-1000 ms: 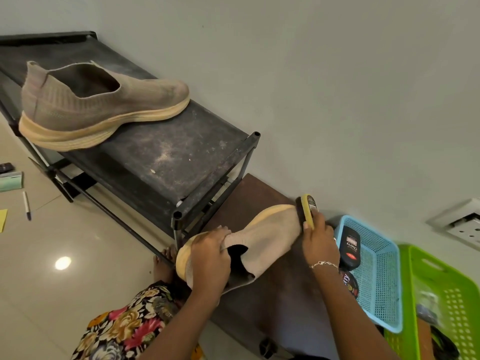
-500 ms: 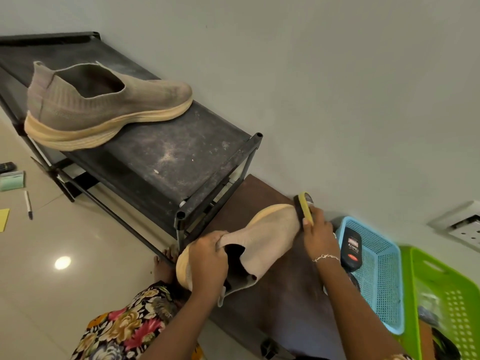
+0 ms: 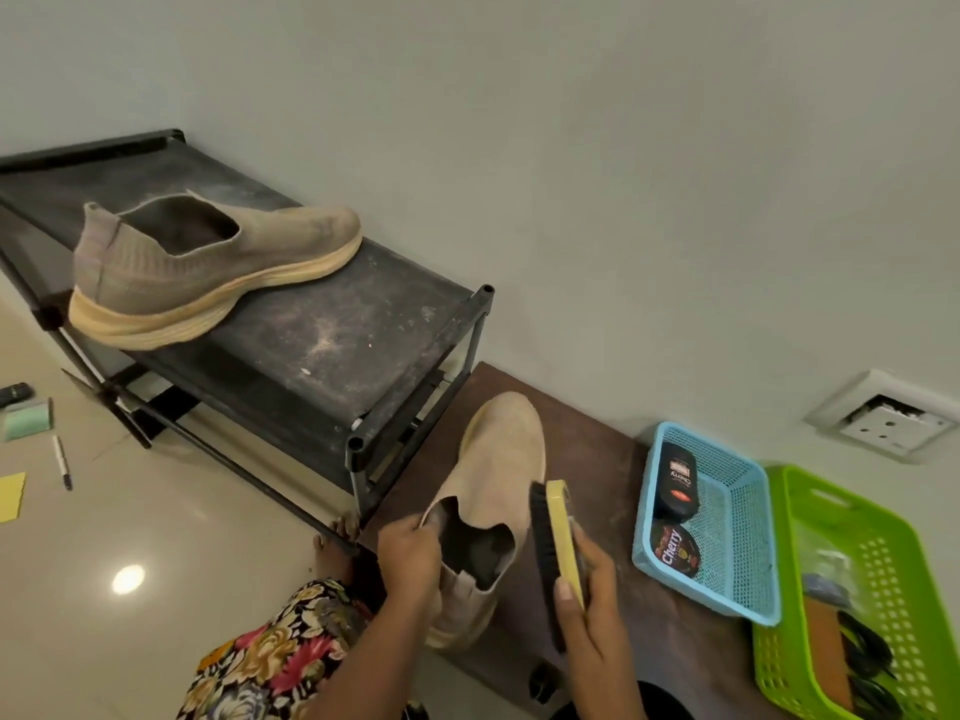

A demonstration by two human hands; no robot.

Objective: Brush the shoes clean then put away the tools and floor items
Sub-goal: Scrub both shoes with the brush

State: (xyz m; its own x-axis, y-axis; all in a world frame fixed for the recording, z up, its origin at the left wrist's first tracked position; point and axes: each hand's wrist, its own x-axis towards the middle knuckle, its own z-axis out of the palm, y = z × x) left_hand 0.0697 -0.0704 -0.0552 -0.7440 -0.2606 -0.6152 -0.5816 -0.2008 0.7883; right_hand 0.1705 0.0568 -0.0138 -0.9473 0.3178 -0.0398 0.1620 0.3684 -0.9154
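Observation:
My left hand (image 3: 410, 561) grips the heel collar of a beige slip-on shoe (image 3: 498, 470) whose toe points away from me over the brown board (image 3: 597, 491). My right hand (image 3: 589, 600) holds a yellow-backed brush (image 3: 553, 550) with black bristles, pressed against the shoe's right side. The matching beige shoe (image 3: 208, 267) rests on top of the dusty black shoe rack (image 3: 322, 345). A blue basket (image 3: 727, 511) to the right holds a black polish bottle (image 3: 675, 480) and a round polish tin (image 3: 672, 545).
A green basket (image 3: 878, 574) with dark items stands at the far right. On the tiled floor at left lie a marker pen (image 3: 62, 462), a yellow note (image 3: 11, 496), a green pad (image 3: 27, 419) and a dark object (image 3: 14, 393). A wall socket (image 3: 883, 423) sits low on the wall.
The shoe has turned so its toe points further away. My right hand with the brush has slid from the toe back toward me along the shoe's side.

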